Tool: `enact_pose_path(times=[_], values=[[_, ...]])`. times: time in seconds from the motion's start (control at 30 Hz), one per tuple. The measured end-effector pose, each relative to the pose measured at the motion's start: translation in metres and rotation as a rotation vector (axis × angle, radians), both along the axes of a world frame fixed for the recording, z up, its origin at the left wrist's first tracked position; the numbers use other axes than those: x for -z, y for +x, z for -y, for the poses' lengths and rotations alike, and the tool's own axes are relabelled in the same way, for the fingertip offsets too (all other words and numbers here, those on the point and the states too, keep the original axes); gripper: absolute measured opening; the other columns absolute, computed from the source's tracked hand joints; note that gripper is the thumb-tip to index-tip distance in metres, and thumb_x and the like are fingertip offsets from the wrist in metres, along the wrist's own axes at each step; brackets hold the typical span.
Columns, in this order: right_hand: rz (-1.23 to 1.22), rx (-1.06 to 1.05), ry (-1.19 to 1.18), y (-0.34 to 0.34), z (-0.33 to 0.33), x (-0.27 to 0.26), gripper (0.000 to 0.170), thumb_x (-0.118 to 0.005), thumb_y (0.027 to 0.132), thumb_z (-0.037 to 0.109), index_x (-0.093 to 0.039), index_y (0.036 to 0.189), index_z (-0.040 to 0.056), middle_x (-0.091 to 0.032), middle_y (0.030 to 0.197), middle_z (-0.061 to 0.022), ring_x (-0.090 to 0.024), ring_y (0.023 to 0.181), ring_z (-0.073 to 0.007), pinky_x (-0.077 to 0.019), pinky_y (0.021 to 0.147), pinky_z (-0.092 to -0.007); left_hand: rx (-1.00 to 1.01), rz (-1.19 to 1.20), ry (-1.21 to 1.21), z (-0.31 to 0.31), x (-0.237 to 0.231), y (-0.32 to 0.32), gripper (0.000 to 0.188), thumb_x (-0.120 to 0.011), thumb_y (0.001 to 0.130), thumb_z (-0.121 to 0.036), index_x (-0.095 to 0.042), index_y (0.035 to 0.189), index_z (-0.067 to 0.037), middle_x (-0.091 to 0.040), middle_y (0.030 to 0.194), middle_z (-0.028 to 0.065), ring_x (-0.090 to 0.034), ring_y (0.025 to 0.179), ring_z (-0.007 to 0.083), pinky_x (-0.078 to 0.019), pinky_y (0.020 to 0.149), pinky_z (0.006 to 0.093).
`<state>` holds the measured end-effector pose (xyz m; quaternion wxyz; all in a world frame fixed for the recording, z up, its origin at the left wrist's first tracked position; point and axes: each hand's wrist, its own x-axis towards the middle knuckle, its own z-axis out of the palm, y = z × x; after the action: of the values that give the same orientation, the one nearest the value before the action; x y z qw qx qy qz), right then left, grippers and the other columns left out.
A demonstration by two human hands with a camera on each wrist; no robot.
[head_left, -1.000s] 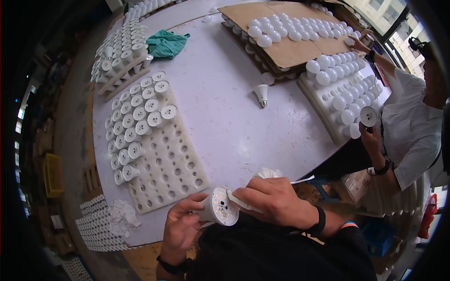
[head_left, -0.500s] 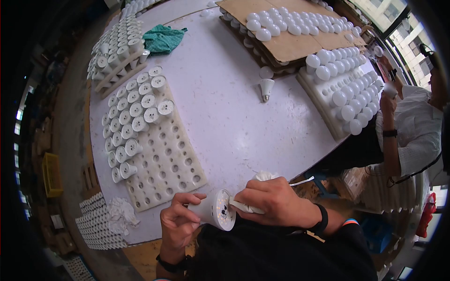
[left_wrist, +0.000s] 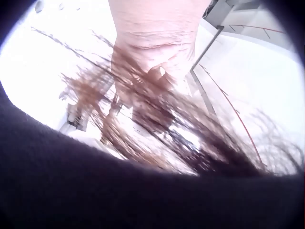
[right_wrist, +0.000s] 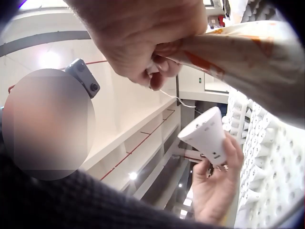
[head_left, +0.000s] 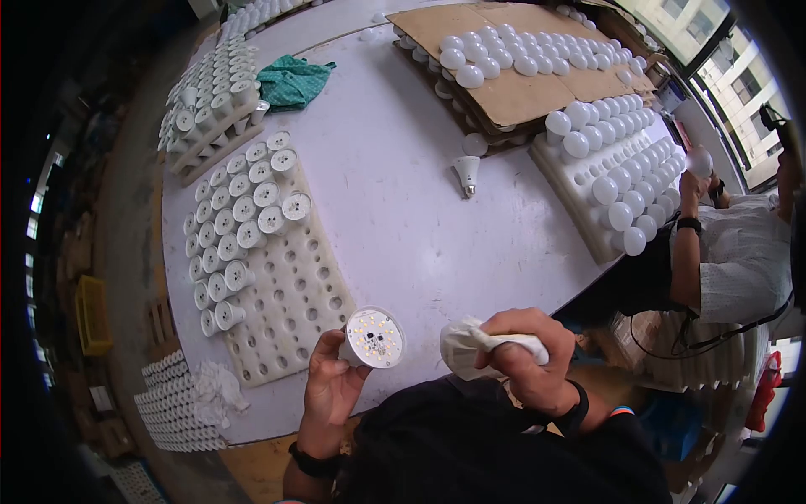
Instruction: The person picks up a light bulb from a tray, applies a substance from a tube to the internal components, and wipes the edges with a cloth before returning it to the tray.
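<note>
My left hand (head_left: 329,391) grips a white LED bulb base (head_left: 375,338) without its dome, its round board of yellow LEDs facing up. From the side, the right wrist view shows the flared bulb base (right_wrist: 205,133) with fingertips around its narrow end. A short way to the right, my right hand (head_left: 533,357) clutches a crumpled white plastic bag (head_left: 462,346). In the right wrist view the bag (right_wrist: 238,59) is cone-shaped with orange print, its narrow end inside the fist. Bag and base are apart. Hair strands cover much of the left hand (left_wrist: 152,62) in the left wrist view.
A foam tray (head_left: 290,315) holds rows of bulb bases at left, beyond it a green cloth (head_left: 294,81). A single bulb base (head_left: 467,176) lies mid-table. Domed bulbs fill another tray (head_left: 571,197) near a person (head_left: 743,256) at right; white domes lie on cardboard (head_left: 420,25).
The bag has moved off the bulb base's board to the right and tilted up. My left hand has turned the base so its board faces up. The other person's hands have shifted.
</note>
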<state>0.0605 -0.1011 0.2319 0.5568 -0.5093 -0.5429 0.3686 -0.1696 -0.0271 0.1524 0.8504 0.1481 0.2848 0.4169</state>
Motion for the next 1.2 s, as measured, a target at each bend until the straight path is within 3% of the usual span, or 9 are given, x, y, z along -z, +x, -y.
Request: enact_pose_path(times=[0.07, 0.23, 0.37, 0.43, 0.63, 0.8, 0.87, 1.07, 1.2], values=[[-0.275, 0.199, 0.138, 0.008, 0.005, 0.000, 0.016, -0.058, 0.081, 0.005, -0.059, 0.093, -0.0049, -0.063, 0.077, -0.0130, -0.060, 0.060, -0.0143, -0.0470, 0.053, -0.0250, 0.026, 0.007, -0.020, -0.001, 0.005, 0.008, 0.036, -0.051, 0.070, 0.001, -0.052, 0.105, -0.008, -0.055, 0.107, 0.0080, -0.055, 0.101, 0.0224, -0.0482, 0.087, 0.0378], [-0.194, 0.214, 0.209, 0.033, 0.012, 0.002, 0.017, -0.056, 0.082, 0.004, -0.058, 0.095, -0.0060, -0.062, 0.077, -0.0122, -0.059, 0.060, -0.0131, -0.0463, 0.053, -0.0235, 0.103, 0.058, 0.016, 0.000, 0.018, 0.028, 0.040, -0.051, 0.072, 0.001, -0.051, 0.111, -0.009, -0.054, 0.111, 0.0109, -0.054, 0.104, 0.0246, -0.0488, 0.088, 0.0400], [-0.139, 0.261, -0.009, 0.060, 0.021, 0.012, 0.019, -0.060, 0.082, 0.010, -0.060, 0.097, -0.0005, -0.060, 0.074, -0.0052, -0.055, 0.058, -0.0083, -0.0437, 0.053, -0.0201, 0.136, -0.024, 0.046, -0.004, 0.017, 0.067, 0.032, -0.051, 0.079, -0.006, -0.050, 0.111, -0.005, -0.054, 0.109, 0.0115, -0.054, 0.102, 0.0226, -0.0496, 0.086, 0.0369], [-0.225, 0.252, -0.154, 0.073, 0.024, 0.013, 0.020, -0.062, 0.081, 0.014, -0.061, 0.097, 0.0032, -0.058, 0.072, -0.0012, -0.052, 0.059, -0.0052, -0.0421, 0.053, -0.0187, 0.254, -0.281, -0.077, -0.012, 0.037, 0.085, 0.028, -0.048, 0.087, -0.017, -0.048, 0.110, -0.001, -0.055, 0.104, 0.0109, -0.057, 0.096, 0.0204, -0.0520, 0.080, 0.0332], [-0.290, 0.292, -0.194, 0.104, 0.036, 0.029, 0.021, -0.058, 0.085, 0.017, -0.058, 0.101, 0.0032, -0.057, 0.069, -0.0017, -0.052, 0.061, -0.0050, -0.0410, 0.053, -0.0187, 0.487, -0.397, -0.133, -0.037, 0.145, 0.155, 0.032, -0.047, 0.090, -0.024, -0.047, 0.113, -0.001, -0.056, 0.098, 0.0113, -0.060, 0.083, 0.0198, -0.0519, 0.066, 0.0294], [-0.489, 0.321, -0.257, 0.120, 0.036, 0.031, 0.026, -0.052, 0.087, 0.026, -0.055, 0.095, 0.0014, -0.052, 0.063, -0.0031, -0.046, 0.054, -0.0049, -0.0318, 0.044, -0.0175, 0.519, -0.493, 0.065, -0.040, 0.151, 0.208, 0.036, -0.049, 0.088, -0.022, -0.045, 0.119, -0.002, -0.052, 0.107, 0.0130, -0.059, 0.083, 0.0189, -0.0496, 0.066, 0.0272], [-0.590, 0.266, -0.346, 0.122, 0.032, 0.028, 0.027, -0.051, 0.087, 0.028, -0.054, 0.095, 0.0023, -0.051, 0.063, -0.0034, -0.042, 0.051, -0.0047, -0.0270, 0.041, -0.0182, 0.486, -0.746, 0.287, -0.037, 0.133, 0.206, 0.038, -0.050, 0.087, -0.019, -0.044, 0.121, -0.002, -0.048, 0.116, 0.0139, -0.058, 0.085, 0.0182, -0.0482, 0.069, 0.0268], [-0.681, 0.120, -0.434, 0.091, 0.004, 0.040, 0.018, -0.053, 0.087, 0.019, -0.050, 0.097, 0.0037, -0.052, 0.062, -0.0031, -0.044, 0.051, -0.0042, -0.0290, 0.042, -0.0170, 0.525, -0.571, 0.177, -0.025, 0.092, 0.122, 0.030, -0.049, 0.088, -0.017, -0.050, 0.115, -0.002, -0.055, 0.108, 0.0098, -0.057, 0.089, 0.0161, -0.0468, 0.073, 0.0274], [-0.568, -0.090, -0.448, 0.044, -0.024, 0.050, 0.015, -0.051, 0.087, 0.015, -0.049, 0.093, 0.0019, -0.054, 0.063, -0.0068, -0.034, 0.041, -0.0020, -0.0234, 0.037, -0.0164, 0.356, -0.678, 0.175, -0.004, 0.087, 0.047, 0.029, -0.050, 0.089, -0.019, -0.052, 0.111, -0.001, -0.057, 0.103, 0.0088, -0.057, 0.087, 0.0162, -0.0473, 0.073, 0.0275]])
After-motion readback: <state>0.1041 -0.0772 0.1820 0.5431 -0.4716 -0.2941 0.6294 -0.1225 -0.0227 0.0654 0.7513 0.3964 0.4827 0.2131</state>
